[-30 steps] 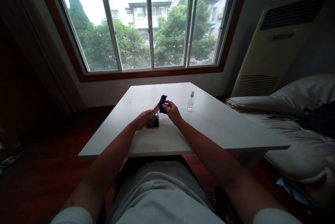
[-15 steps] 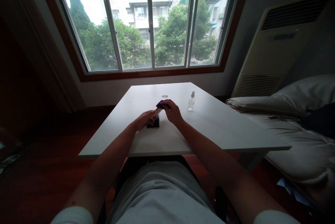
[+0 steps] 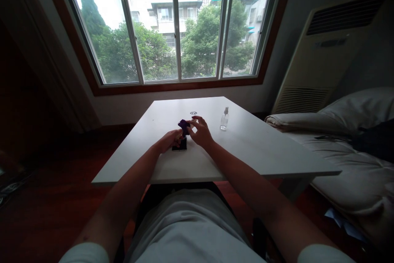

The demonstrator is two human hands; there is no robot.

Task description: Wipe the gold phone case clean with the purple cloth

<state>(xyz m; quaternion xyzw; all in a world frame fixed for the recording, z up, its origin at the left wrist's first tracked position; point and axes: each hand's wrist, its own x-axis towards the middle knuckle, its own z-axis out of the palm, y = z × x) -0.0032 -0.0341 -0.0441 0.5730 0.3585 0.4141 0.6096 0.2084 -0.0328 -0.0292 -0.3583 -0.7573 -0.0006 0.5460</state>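
My left hand [image 3: 170,138] and my right hand [image 3: 200,132] meet over the middle of the white table [image 3: 246,148]. Between their fingertips is a small bunched purple cloth [image 3: 184,124]. The right hand pinches it from the right, with its other fingers spread. The left hand's fingers are closed at the cloth's lower left edge. Anything under the cloth is hidden. A dark flat phone [image 3: 180,145] lies on the table directly beneath the hands.
A small clear spray bottle [image 3: 224,119] stands to the right of my right hand. A small ring-shaped item [image 3: 193,113] lies beyond the hands. A bed with pale bedding [image 3: 347,131] adjoins the table's right side. A standing air conditioner [image 3: 320,53] and a wide window [image 3: 172,29] are behind.
The cloth came down from its raised position and shifted left, toward the left hand. The pale slim object that stuck up from the left hand no longer shows. The ring-shaped item became visible.
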